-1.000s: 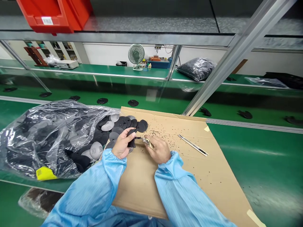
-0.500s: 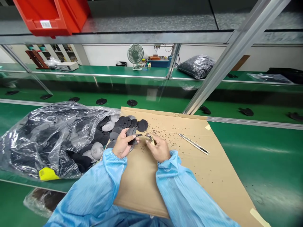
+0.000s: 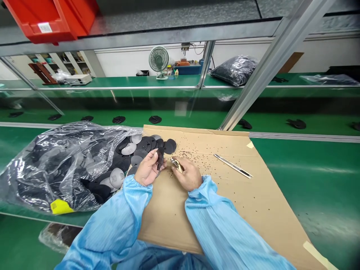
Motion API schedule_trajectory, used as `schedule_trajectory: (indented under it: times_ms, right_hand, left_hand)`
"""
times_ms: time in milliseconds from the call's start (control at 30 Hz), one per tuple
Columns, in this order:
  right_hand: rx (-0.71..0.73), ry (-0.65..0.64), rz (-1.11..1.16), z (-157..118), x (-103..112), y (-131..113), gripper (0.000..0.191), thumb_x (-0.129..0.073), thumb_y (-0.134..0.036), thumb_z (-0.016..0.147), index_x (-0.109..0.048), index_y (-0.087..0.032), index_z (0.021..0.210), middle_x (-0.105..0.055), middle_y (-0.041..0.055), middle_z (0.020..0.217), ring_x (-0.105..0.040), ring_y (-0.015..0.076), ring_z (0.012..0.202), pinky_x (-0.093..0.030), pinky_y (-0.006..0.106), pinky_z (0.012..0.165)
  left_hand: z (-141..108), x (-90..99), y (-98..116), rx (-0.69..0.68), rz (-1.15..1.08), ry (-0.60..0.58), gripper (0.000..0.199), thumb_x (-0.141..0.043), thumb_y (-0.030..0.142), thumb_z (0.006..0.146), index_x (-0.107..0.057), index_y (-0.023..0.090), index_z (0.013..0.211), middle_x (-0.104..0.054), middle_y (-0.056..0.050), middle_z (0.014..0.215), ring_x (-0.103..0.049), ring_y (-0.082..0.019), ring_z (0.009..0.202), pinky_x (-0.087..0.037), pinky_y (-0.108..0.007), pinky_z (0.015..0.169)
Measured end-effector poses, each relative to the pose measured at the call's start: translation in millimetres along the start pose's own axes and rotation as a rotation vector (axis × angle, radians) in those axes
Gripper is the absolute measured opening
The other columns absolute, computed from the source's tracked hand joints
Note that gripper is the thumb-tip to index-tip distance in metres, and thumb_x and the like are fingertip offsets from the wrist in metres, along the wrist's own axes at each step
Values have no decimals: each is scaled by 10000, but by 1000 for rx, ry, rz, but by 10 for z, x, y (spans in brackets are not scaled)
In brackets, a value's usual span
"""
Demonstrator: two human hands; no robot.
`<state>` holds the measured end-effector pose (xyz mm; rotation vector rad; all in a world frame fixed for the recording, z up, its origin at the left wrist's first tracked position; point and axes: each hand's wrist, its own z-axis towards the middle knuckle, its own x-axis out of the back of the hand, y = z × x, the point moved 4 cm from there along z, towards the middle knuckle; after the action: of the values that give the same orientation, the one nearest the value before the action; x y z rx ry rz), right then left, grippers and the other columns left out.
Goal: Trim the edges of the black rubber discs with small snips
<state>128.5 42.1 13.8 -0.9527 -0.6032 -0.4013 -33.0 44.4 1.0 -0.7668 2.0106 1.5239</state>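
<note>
My left hand [image 3: 147, 168] is closed on a dark piece [image 3: 160, 158], which stands nearly edge-on between the fingers. Just to its right, my right hand [image 3: 189, 174] grips a small tool [image 3: 177, 165] with a shiny metal head and cream-coloured handles. A narrow gap separates the tool from the dark piece. Black and grey oval pieces [image 3: 129, 149] lie heaped left of and behind my left hand, spilling from a clear plastic bag [image 3: 64, 165]. Tiny black bits are scattered over the cardboard sheet [image 3: 165, 225] around both hands.
A slim cutter-like tool [image 3: 233, 165] lies on the cardboard at right. Dark pieces [image 3: 155, 119] sit spaced along the green strip behind. A slanted metal post [image 3: 253, 75] rises behind the cardboard. A red bin [image 3: 50, 22] hangs at upper left.
The dark piece in my left hand has turned from a fanned, flatter pose to nearly edge-on. My right hand's tool has shifted slightly left. The camera view has moved a little.
</note>
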Motion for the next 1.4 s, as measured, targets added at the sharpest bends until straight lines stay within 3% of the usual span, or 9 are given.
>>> schedule_trajectory:
  times_ms: [133, 267, 700, 1133, 1400]
  right_hand:
    - [26, -44, -53, -4, -22, -34, 314, -554, -230, 812, -630, -190, 1114, -653, 69, 883, -600, 223, 849, -483, 329, 785]
    - [85, -103, -115, -14, -61, -69, 324, -538, -233, 833, -620, -176, 1141, -654, 83, 928, -602, 223, 876, -478, 325, 826]
    - [37, -285, -290, -16, -86, -115, 355, -547, -270, 865, -587, -214, 1214, -649, 58, 938, -608, 205, 866, -450, 271, 748]
    - [-24, -373, -327, -12, -69, -143, 339, -508, -292, 884, -577, -245, 1212, -649, 51, 968, -603, 192, 876, -414, 258, 731]
    - [15, -422, -412, 19, -10, -213, 296, -488, -197, 834, -600, -247, 1103, -656, 41, 923, -605, 201, 834, -383, 266, 645]
  left_hand:
    - [2, 25, -17, 70, -21, 7, 388, -734, 206, 741, -581, 184, 1097, -566, 0, 768, -545, -87, 578, -392, -164, 437]
    - [6, 19, -50, 129, -46, -33, 282, -721, 216, 756, -598, 139, 997, -512, 4, 730, -454, -49, 512, -302, -136, 380]
    - [-6, -19, -93, 118, 76, -41, 313, -755, 254, 713, -603, 151, 967, -520, 15, 670, -394, -39, 420, -276, -165, 384]
    - [-23, -42, -90, 112, 95, -45, 318, -752, 267, 717, -594, 147, 966, -512, 18, 664, -392, -40, 418, -269, -173, 393]
    - [-36, -31, -96, 125, 102, -12, 367, -785, 277, 677, -606, 142, 968, -521, 20, 653, -390, -40, 430, -297, -181, 418]
